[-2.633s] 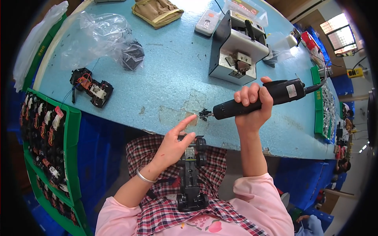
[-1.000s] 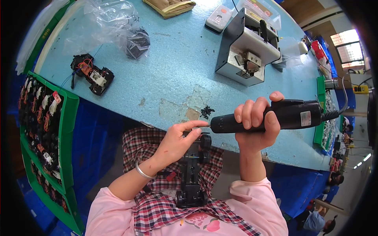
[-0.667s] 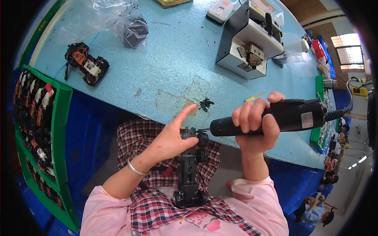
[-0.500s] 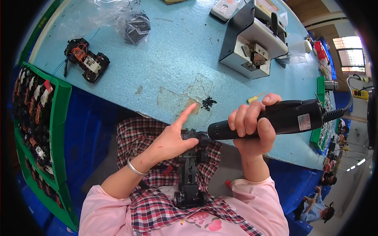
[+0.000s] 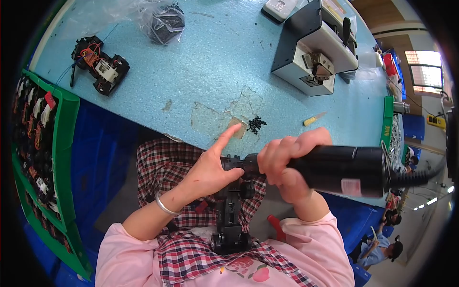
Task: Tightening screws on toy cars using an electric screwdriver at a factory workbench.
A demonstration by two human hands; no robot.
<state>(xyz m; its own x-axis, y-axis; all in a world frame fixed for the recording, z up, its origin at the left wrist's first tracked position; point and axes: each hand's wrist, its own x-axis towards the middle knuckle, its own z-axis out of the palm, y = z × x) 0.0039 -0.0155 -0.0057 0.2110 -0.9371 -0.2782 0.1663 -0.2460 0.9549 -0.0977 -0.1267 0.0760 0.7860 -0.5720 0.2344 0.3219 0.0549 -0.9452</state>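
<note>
My right hand (image 5: 291, 165) is wrapped round a black corded electric screwdriver (image 5: 344, 167). Its front end meets the far end of a black toy car chassis (image 5: 230, 210), though the exact tip is hidden. The chassis lies lengthwise over my lap, with its wheels toward me. My left hand (image 5: 208, 170) steadies its far end, thumb against it and index finger stretched forward; the other fingers are hidden beneath. Just beyond that index fingertip, a small pile of black screws (image 5: 257, 125) rests on the blue table (image 5: 191, 76).
A wired toy car chassis (image 5: 101, 66) sits at the table's left, near a clear plastic bag (image 5: 165, 24) with dark parts. A metal-fronted machine (image 5: 313, 52) stands at right. A yellow-handled pointed tool (image 5: 313, 119) lies nearer. Green trays (image 5: 64, 143) of parts flank the left.
The electric screwdriver has moved left and down to the chassis, its rear swinging toward me. My left hand keeps its place on the chassis. The view has shifted slightly.
</note>
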